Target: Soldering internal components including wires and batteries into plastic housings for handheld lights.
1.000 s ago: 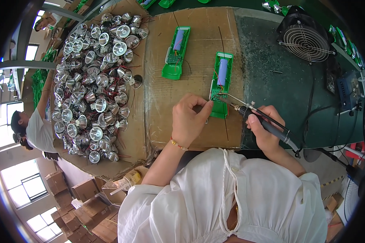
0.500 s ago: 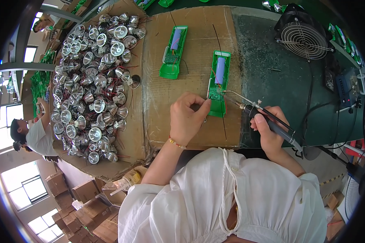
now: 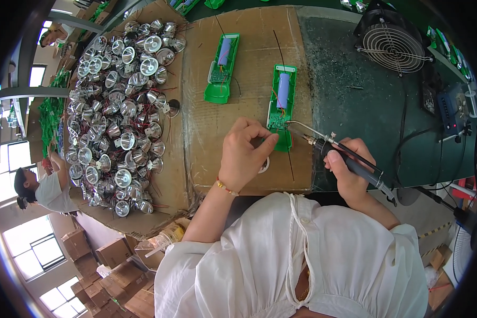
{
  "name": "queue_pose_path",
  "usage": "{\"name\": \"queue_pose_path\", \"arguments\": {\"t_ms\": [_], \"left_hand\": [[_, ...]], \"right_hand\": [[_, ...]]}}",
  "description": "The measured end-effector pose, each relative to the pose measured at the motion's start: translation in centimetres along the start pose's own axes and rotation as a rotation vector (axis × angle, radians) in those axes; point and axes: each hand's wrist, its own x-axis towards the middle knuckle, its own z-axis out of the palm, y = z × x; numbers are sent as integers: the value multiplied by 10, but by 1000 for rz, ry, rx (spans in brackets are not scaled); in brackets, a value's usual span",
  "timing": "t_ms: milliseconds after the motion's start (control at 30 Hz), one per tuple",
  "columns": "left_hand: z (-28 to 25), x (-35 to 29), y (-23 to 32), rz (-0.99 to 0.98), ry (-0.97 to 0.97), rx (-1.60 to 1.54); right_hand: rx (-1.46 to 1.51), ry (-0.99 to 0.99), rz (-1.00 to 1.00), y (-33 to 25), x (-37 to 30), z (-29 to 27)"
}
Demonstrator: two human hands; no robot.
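My right hand [image 3: 351, 168] grips a soldering iron [image 3: 350, 161] with a thin metal feed tube fixed along it. The tube's bent end and the iron's tip lie at the right edge of a small green circuit board [image 3: 279, 122]. That board sits in an open green plastic housing [image 3: 285, 142], above which a purple cylindrical battery [image 3: 283, 91] lies lengthwise. My left hand [image 3: 246, 153] is closed in a pinch beside the housing's lower left; what its fingertips hold is too small to tell. Partly under this hand shows the rim of a round reflector [image 3: 264, 165].
A second open green housing [image 3: 217, 93] with battery lies farther left on the cardboard [image 3: 206, 143]. Many silvery lamp reflectors [image 3: 123, 106] are heaped at left. At right are a grilled fan [image 3: 392, 47], a blue soldering station [image 3: 453, 111] and cables. Another person [image 3: 45, 185] is at far left.
The view has shifted slightly. My left hand has turned a little, and more of the reflector's rim shows beneath it. The iron stays at the board's right edge, its tip slightly lower.
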Motion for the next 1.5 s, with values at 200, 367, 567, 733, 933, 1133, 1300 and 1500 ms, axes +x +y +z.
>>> {"name": "queue_pose_path", "arguments": {"t_ms": [200,367,567,733,933,1133,1300,1500], "left_hand": [[1,8,-1,-22,-20,11],[0,11,0,-66,-59,5],[-2,13,-3,-74,-68,-10],[-4,15,-3,-81,-88,13],[-5,15,-8,-41,-95,13],[-14,19,1,-171,-231,22],[14,107,36,-14,-226,328],[76,313,37,169,9,447]], "right_hand": [[-22,-19,16,-2,-1,3],[17,-18,27,-3,-2,2],[122,28,90,-8,-1,2],[76,13,57,-4,3,-1],[72,66,28,10,17,-11],[81,211,-36,22,36,-49],[129,286,169,20,43,-57],[133,224,213,25,49,-46]]}}
